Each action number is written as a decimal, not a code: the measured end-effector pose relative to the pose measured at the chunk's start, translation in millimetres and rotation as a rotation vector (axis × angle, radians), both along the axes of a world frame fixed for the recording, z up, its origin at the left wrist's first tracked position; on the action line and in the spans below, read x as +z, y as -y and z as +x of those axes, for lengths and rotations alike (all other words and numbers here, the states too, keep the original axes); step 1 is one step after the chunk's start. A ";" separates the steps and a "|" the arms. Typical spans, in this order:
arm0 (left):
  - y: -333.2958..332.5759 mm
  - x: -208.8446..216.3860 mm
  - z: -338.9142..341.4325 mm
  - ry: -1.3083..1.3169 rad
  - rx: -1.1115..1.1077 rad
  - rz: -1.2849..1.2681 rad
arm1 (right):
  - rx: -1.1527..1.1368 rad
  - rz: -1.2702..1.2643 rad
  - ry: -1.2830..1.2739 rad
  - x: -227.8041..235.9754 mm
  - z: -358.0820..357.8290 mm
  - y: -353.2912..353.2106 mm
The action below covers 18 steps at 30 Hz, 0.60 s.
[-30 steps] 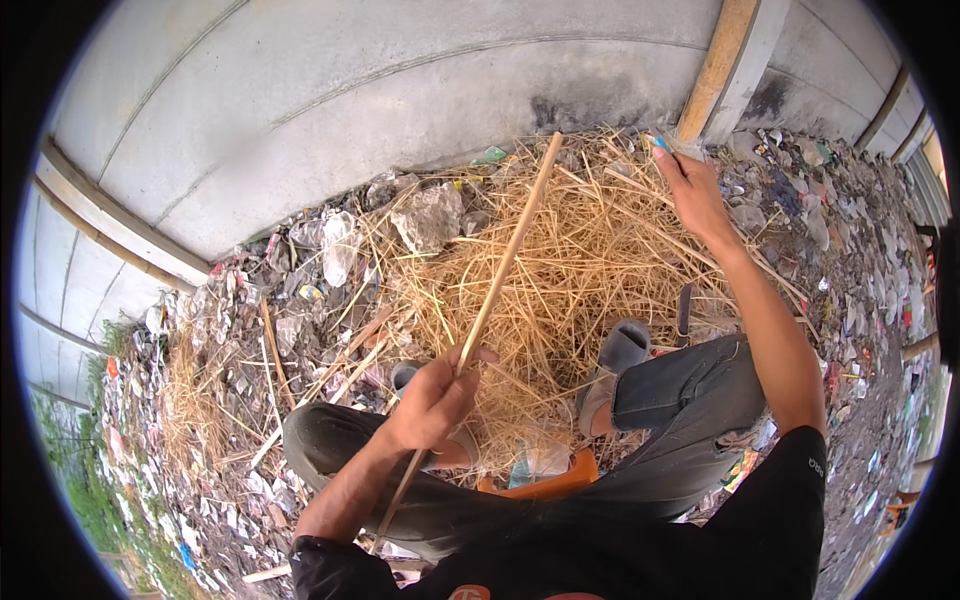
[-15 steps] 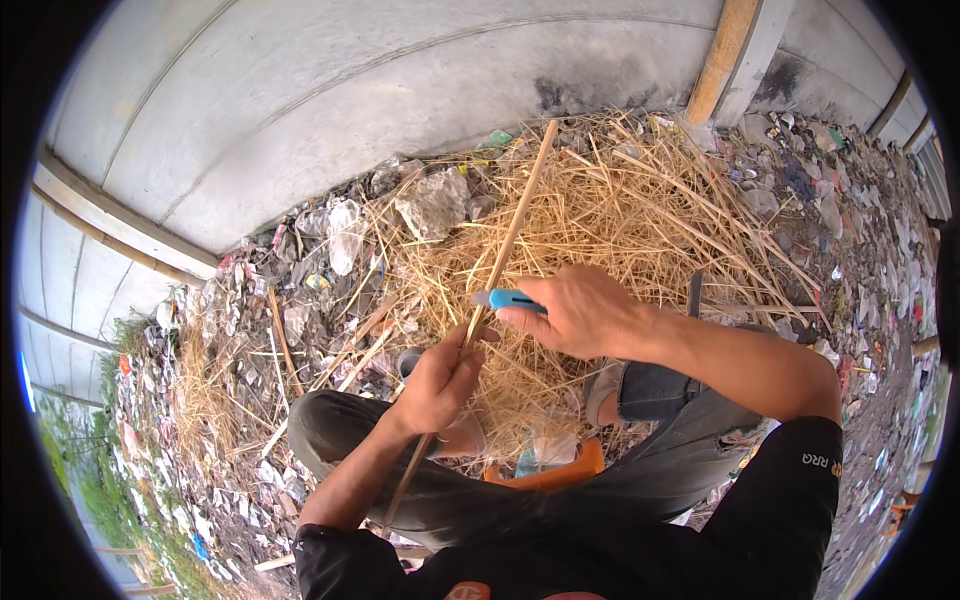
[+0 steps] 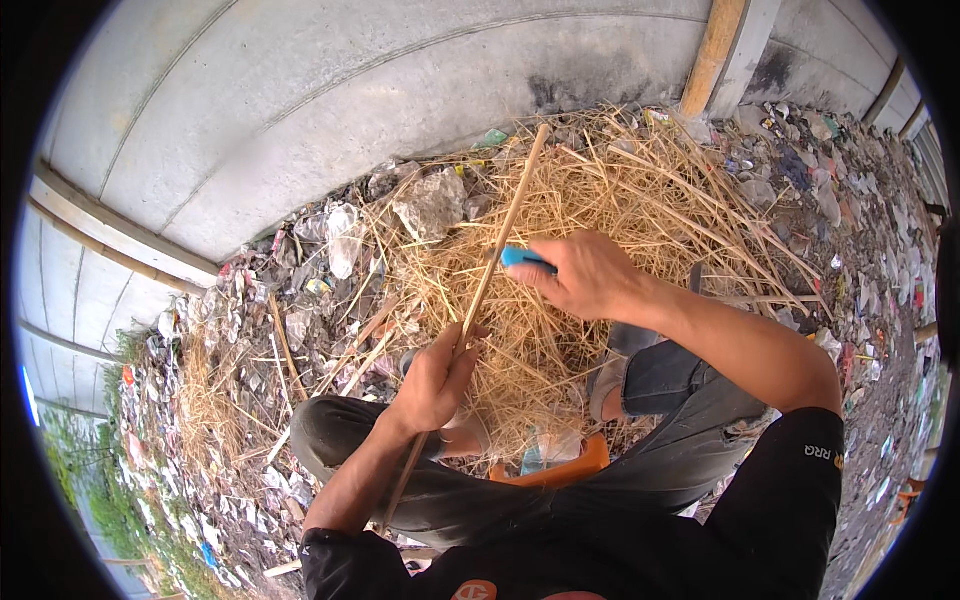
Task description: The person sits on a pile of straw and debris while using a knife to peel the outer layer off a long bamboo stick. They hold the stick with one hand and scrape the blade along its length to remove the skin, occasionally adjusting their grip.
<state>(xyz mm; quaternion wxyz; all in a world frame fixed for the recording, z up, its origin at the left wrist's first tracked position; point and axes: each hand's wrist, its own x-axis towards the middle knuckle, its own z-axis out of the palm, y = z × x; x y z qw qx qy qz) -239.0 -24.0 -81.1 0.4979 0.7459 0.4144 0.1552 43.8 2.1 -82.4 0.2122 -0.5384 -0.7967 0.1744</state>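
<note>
My left hand is closed around a long thin bamboo strip. The strip slants from beside my left thigh up toward the wall, its far end over the straw-like pile. In my right hand is a blue utility knife, fingers wrapped round its handle. The knife's front end is at the strip's right side, farther along it than my left hand. Its blade is too small to make out, and I cannot tell whether it touches the strip. Beneath both hands lies a heap of pale shavings.
A grey panel wall with a wooden post stands beyond the heap. A rock sits at the heap's left edge. Scattered litter covers the ground on both sides. An orange plastic piece is between my legs, near my feet.
My right hand and the utility knife have moved away from me along the bamboo strip, farther from my left hand. The left hand keeps its hold in nearly the same place.
</note>
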 end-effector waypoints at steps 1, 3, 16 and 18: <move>0.3 -4.3 -2.6 0.023 -0.014 0.002 | -0.191 -0.058 -0.071 6.1 16.7 -18.6; 6.7 -1.3 -7.5 -0.006 -0.083 -0.046 | -0.512 -0.096 -0.190 16.2 76.4 -57.4; 3.4 2.7 1.3 0.174 0.015 -0.164 | -0.024 -0.113 -0.091 34.2 8.2 18.5; 3.8 4.4 4.1 0.128 0.021 -0.155 | 0.112 -0.116 -0.042 23.2 -21.6 41.1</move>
